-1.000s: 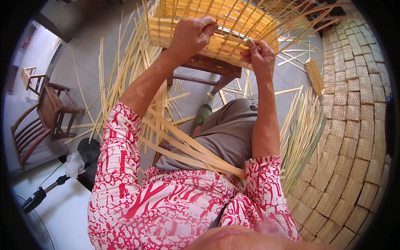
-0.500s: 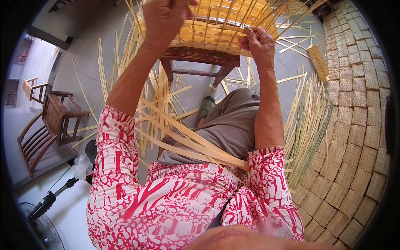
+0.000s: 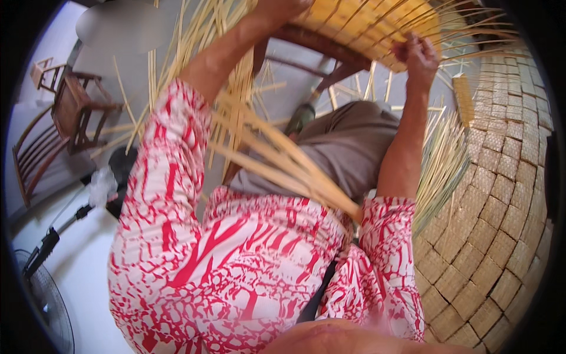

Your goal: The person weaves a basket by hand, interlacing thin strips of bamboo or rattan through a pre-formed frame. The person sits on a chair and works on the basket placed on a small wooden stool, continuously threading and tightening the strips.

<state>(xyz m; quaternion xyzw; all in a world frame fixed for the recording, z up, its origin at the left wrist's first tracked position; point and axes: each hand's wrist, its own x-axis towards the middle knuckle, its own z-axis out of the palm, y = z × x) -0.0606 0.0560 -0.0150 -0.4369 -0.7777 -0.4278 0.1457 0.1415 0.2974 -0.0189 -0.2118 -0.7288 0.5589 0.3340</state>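
A half-woven yellow bamboo basket (image 3: 377,20) rests tilted on a dark wooden stool (image 3: 321,44), with long thin strips sticking out of it to the right. My right hand (image 3: 421,58) is at the near right edge of the weave, its fingers curled closed on it. At the top edge of the picture, my left hand (image 3: 282,9) reaches the near left part of the basket. Its fingers are partly cut off and blurred, so their grip does not show. Several flat bamboo strips (image 3: 289,162) lie across my lap, one end under my right forearm.
Loose strips (image 3: 236,94) litter the grey floor around the stool. A bundle of thin strips (image 3: 442,171) lies to my right, beside rows of stacked woven pieces (image 3: 495,194). Wooden chairs (image 3: 76,112) and a black fan (image 3: 44,301) stand at the left.
My view has shifted, and the basket and both hands now appear farther right. My left hand has gone from above the weave to the basket's near left edge. The basket looks tilted more.
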